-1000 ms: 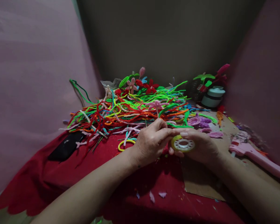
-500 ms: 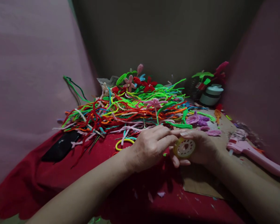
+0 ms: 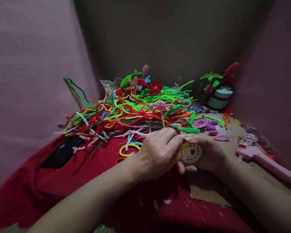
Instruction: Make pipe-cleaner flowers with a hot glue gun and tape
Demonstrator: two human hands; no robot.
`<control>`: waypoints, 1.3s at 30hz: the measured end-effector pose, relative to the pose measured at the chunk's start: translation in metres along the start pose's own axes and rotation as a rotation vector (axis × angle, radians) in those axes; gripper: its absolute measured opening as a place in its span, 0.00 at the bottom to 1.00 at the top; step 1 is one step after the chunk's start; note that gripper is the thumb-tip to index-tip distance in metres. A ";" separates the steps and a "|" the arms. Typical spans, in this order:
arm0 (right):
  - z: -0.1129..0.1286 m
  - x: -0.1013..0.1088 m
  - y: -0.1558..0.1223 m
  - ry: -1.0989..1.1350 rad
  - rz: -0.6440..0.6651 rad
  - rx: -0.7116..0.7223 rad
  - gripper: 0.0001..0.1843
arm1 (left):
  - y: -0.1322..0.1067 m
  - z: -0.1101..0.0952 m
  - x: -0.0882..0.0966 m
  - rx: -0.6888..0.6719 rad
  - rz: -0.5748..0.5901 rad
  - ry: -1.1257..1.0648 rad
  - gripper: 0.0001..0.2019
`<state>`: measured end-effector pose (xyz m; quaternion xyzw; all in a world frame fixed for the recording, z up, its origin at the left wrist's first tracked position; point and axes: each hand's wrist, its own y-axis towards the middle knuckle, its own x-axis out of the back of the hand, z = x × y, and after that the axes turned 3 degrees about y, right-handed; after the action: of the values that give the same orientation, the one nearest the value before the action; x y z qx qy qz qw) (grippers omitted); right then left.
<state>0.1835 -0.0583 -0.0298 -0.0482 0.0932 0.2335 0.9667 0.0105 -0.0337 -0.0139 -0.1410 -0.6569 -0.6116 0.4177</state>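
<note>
My right hand (image 3: 208,152) is closed round a small spool (image 3: 191,153), yellow at the rim with a white, hole-pierced face turned toward me. My left hand (image 3: 160,152) is curled against the spool's left edge, back of the hand up. Its fingertips meet those of the right hand, and what they pinch, if anything, is hidden. Just beyond both hands lies a large heap of coloured pipe cleaners (image 3: 133,113). A pink pipe-cleaner flower (image 3: 161,106) stands at the heap's near side. The yellow handle of scissors (image 3: 122,149) shows beside my left wrist.
At right a pink glue gun (image 3: 264,155) lies on a cardboard sheet (image 3: 208,194). A lidded jar (image 3: 219,98) stands behind it. Purple petals (image 3: 206,124) lie near the heap. A black phone-like slab (image 3: 62,152) rests at left on the red cloth (image 3: 92,181).
My left hand has curled in more tightly against the spool, its knuckles slightly higher. The spool has turned and shifted a little to the left in my right hand.
</note>
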 end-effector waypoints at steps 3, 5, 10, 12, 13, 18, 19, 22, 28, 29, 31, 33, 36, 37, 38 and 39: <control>0.000 -0.002 0.001 0.141 -0.001 0.008 0.12 | 0.002 -0.002 0.003 0.120 0.074 -0.059 0.08; 0.002 -0.005 0.000 0.057 -0.066 0.067 0.11 | 0.005 -0.002 0.007 0.336 0.147 -0.248 0.07; 0.008 -0.016 -0.006 -0.596 -0.278 0.451 0.11 | 0.012 0.005 0.010 1.008 0.430 -1.137 0.08; 0.008 -0.020 -0.009 -0.828 -0.330 0.603 0.12 | 0.011 0.007 0.008 1.147 0.484 -1.458 0.10; 0.009 -0.022 -0.010 -0.893 -0.341 0.658 0.12 | 0.009 0.007 0.006 1.180 0.497 -1.574 0.10; 0.014 -0.024 -0.014 -0.924 -0.383 0.766 0.10 | 0.004 0.008 -0.007 1.081 0.598 -1.442 0.07; 0.016 -0.023 -0.015 -0.939 -0.388 0.764 0.10 | 0.003 0.011 -0.010 1.037 0.538 -1.257 0.08; 0.019 -0.014 -0.021 -1.048 -0.374 0.670 0.10 | 0.001 0.026 -0.015 1.010 0.148 -0.812 0.03; -0.001 0.003 -0.034 -1.366 -0.243 0.303 0.04 | 0.002 0.054 -0.026 1.284 0.205 -1.070 0.08; -0.005 0.003 -0.035 -1.392 -0.232 0.275 0.04 | 0.003 0.056 -0.029 1.285 0.211 -1.091 0.09; -0.009 0.004 -0.036 -1.425 -0.207 0.243 0.06 | 0.005 0.058 -0.037 1.294 0.210 -1.122 0.10; -0.009 0.004 -0.035 -1.417 -0.193 0.254 0.08 | 0.008 0.059 -0.043 1.313 0.207 -1.151 0.10; -0.006 0.006 -0.034 -1.304 -0.219 0.303 0.08 | 0.009 0.058 -0.047 1.343 0.216 -1.209 0.09; -0.005 0.007 -0.033 -1.255 -0.249 0.320 0.08 | 0.009 0.057 -0.046 1.346 0.214 -1.233 0.09; -0.004 0.007 -0.032 -1.210 -0.289 0.332 0.08 | 0.009 0.055 -0.045 1.343 0.206 -1.259 0.09; -0.004 0.006 -0.031 -1.172 -0.333 0.342 0.08 | 0.009 0.053 -0.042 1.335 0.195 -1.283 0.09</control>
<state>0.2022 -0.0833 -0.0333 0.2289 -0.4245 0.0495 0.8746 0.0227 0.0310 -0.0326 -0.2372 -0.9631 0.1258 0.0186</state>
